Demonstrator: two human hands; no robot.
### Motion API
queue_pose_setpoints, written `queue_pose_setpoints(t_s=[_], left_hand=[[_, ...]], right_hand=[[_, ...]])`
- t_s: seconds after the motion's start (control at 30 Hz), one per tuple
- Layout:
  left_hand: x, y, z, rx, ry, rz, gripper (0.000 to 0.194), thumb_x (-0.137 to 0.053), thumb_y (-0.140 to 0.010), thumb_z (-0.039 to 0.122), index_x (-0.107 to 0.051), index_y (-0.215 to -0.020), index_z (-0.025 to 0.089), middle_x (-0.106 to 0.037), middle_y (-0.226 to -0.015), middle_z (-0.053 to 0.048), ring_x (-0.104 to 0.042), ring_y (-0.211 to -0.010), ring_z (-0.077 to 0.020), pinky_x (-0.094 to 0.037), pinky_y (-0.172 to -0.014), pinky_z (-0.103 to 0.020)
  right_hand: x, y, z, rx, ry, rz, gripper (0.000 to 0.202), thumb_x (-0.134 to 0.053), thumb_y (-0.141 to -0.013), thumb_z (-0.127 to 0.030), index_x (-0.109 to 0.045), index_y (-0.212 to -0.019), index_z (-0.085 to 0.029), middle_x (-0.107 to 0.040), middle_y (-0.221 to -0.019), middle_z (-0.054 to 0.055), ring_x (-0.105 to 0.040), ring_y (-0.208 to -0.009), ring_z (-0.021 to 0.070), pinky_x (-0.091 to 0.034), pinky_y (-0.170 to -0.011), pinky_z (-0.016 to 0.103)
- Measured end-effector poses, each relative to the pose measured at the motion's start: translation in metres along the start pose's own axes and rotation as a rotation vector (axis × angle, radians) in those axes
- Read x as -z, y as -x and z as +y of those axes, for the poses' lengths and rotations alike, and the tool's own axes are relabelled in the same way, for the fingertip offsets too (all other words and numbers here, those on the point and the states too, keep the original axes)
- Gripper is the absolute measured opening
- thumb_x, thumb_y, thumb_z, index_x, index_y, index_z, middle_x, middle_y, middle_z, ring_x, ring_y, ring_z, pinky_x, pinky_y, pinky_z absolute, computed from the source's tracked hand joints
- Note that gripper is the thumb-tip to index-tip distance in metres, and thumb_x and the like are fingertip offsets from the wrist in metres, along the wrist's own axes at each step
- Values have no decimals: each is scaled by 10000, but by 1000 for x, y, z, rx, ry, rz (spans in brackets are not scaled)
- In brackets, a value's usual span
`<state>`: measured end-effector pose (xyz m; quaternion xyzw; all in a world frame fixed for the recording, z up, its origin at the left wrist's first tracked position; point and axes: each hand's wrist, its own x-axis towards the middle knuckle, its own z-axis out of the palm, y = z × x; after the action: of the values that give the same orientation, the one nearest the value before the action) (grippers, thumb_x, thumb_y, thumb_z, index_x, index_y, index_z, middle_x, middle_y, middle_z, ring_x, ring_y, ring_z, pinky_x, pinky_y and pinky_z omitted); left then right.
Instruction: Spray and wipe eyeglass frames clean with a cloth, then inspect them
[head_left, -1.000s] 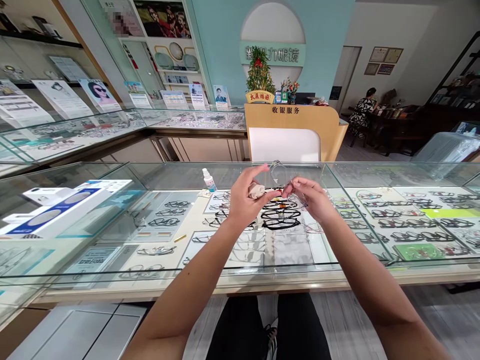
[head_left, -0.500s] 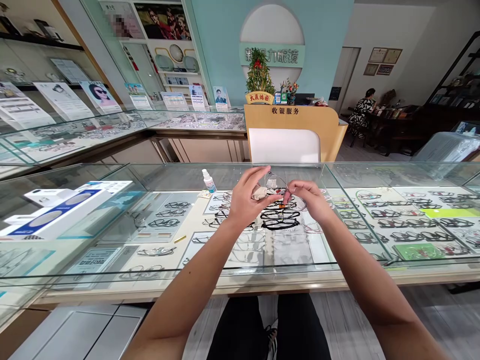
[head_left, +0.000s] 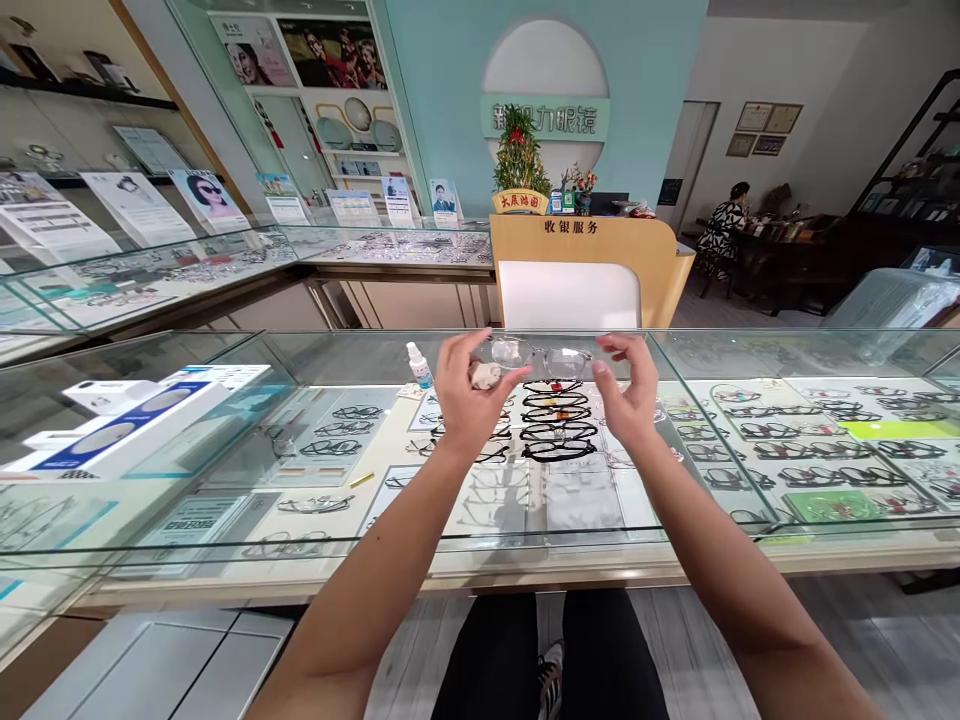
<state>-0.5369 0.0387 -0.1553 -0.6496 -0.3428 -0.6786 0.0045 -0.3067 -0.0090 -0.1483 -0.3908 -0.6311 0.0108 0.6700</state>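
A pair of thin-rimmed glasses (head_left: 568, 362) is up above the glass counter, its two lenses side by side between my hands. My left hand (head_left: 471, 390) grips the glasses at their left end and also has a crumpled pale cloth (head_left: 485, 375) in its palm. At the right end of the glasses is my right hand (head_left: 626, 385), thumb and fingers parted around the frame's edge; whether it touches the frame is hard to see. Rows of dark-framed glasses (head_left: 559, 432) lie under the glass below.
On the counter stand a white spray bottle (head_left: 420, 366) and, at the left, a white and blue box (head_left: 127, 425). More display glasses (head_left: 825, 450) lie at the right. Beyond are a wooden cashier desk (head_left: 664, 260) and a seated person (head_left: 724, 230) at the back right.
The glasses have turned so both lenses now face me. My left hand has shifted slightly left, and my right hand has opened from a pinch.
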Motion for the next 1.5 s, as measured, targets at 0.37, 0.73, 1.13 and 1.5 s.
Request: queue_pose_setpoints(t_s=[0.37, 0.73, 1.13, 1.5], left_hand=[[1, 0, 3, 86, -21, 84, 645, -942, -814, 680, -735, -1198, 205, -707, -1098, -74, -684, -1032, -258, -517, -853, -359], [31, -108, 78, -126, 4, 139, 650, -999, -736, 691, -732, -1110, 231, -702, -1051, -66, -666, -964, -260, -575, -910, -412], [60, -129, 92, -153, -63, 85, 467, -964, -855, 562, -782, -1162, 261, -771, -1101, -51, -753, -1089, -285, -605, -1037, -465], [58, -124, 97, -185, -79, 80, 386, -982, -851, 504, -813, -1132, 301, -792, -1082, -14, -764, -1027, -257, -612, -963, -434]], right_hand=[[-9, 7, -6, 23, 38, -89, 394, -743, -1029, -468, -785, -1389, -315, -818, -1277, 119, -738, -1160, 320, -616, -1051, 548], [9, -89, -87, 184, 59, 4, 385, -795, -1019, -528, -819, -1334, -310, -816, -1168, 77, -779, -1059, 256, -677, -941, 455], [-2, -103, -110, 218, 97, 8, 386, -828, -1006, -497, -821, -1341, -305, -822, -1165, 68, -795, -994, 235, -705, -898, 429], [18, -108, -98, 184, 87, -107, 447, -809, -1007, -560, -809, -1382, -317, -825, -1105, 47, -813, -1023, 242, -713, -872, 420]])
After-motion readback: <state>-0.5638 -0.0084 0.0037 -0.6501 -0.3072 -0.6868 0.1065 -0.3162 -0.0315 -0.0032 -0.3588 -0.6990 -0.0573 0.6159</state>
